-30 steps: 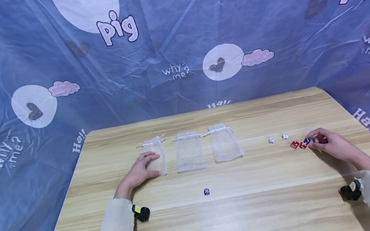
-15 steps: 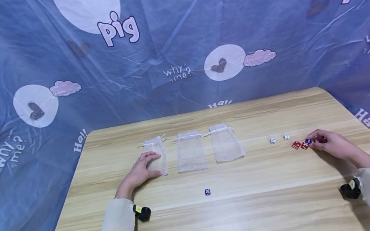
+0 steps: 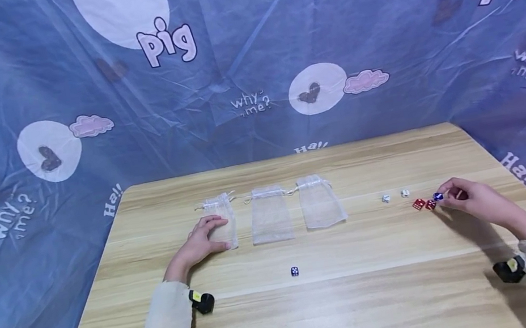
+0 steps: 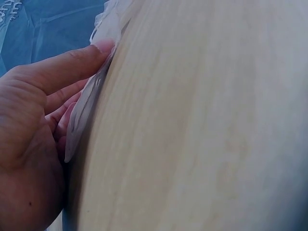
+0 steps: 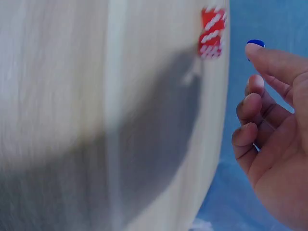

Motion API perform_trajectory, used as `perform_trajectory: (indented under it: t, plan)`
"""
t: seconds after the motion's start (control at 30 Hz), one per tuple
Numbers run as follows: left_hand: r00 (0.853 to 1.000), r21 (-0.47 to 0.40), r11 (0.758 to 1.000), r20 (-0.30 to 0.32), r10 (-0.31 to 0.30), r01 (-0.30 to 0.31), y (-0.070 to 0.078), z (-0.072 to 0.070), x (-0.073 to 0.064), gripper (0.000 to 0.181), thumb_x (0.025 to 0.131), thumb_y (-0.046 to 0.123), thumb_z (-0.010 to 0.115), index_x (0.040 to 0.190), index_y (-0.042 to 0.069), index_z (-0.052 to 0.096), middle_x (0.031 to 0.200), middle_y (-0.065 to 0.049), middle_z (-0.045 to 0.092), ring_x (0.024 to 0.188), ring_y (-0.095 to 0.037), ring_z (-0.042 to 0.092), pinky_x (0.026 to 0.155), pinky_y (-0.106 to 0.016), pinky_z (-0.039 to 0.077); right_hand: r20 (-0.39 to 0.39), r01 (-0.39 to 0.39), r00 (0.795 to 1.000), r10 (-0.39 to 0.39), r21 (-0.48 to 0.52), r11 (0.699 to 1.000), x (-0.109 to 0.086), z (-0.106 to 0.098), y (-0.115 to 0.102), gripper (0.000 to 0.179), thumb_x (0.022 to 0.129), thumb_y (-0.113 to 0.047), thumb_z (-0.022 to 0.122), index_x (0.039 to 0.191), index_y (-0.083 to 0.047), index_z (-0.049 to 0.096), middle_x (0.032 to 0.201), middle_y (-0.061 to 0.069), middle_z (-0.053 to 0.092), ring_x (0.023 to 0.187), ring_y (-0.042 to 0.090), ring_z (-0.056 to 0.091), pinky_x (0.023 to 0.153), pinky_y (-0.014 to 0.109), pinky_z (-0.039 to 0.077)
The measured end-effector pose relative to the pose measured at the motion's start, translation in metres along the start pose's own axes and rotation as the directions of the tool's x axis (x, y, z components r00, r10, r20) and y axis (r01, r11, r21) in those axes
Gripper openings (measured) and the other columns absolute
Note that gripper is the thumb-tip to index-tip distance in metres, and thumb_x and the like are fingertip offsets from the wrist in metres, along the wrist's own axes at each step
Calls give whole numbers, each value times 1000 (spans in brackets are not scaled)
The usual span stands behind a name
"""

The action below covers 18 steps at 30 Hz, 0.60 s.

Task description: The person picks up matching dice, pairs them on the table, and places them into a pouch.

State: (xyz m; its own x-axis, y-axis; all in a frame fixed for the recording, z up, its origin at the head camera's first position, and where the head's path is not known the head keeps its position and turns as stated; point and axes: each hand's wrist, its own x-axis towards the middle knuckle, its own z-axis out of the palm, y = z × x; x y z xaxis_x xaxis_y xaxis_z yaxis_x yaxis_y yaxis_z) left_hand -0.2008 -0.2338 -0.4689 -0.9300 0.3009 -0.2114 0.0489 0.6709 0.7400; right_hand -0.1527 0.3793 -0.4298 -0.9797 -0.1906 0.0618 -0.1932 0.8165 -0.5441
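Blue die is pinched in the right hand, other fingers curled.

The right hand is at the right side of the view and pinches a blue die; of this die only a small part shows above the fingertip. The other fingers are bent below it. To the left, two red dice with white dots, the upper one and the lower one, touch each other on the wooden table, somewhat blurred. A wide dark shadow lies across the table, and blue cloth is behind the hand.
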Motion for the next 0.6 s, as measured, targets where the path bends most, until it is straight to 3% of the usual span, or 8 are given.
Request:
perform_trajectory:
  t: [0.13, 0.33, 0.6]
  plan:
    - [1000, 2, 1000, -4, 2, -2, 0, -1, -1, 68, 80, 31, 77, 140, 16, 50, 153, -6, 30, 143, -39, 22, 113, -64, 18, 31, 42, 999, -42, 15, 999, 4, 5, -23, 17, 90, -10, 65, 103, -1, 61, 73, -5, 52, 62, -1, 43, 53, 22, 39]
    - [1000, 16, 1000, -5, 3, -3, 0, -1, 0, 68, 80, 31, 77, 140, 16, 50, 153, -7, 30, 142, -39, 22, 113, -64, 18, 13, 166, 986, -167, 45, 985, 8, 28, -57, 11, 86, -7, 69, 96, -9, 63, 71, -9, 48, 61, -2, 41, 53, 21, 37]
    - [1000, -3, 1000, -8, 5, -5, 1, 0, 0, 66, 80, 30, 78, 139, 16, 51, 152, -6, 31, 142, -38, 23, 114, -63, 18, 29, 379, 924, -382, 88, 921, 13, 66, -101, 19, 82, -2, 71, 92, -16, 64, 74, -15, 50, 67, -5, 42, 55, 19, 40]
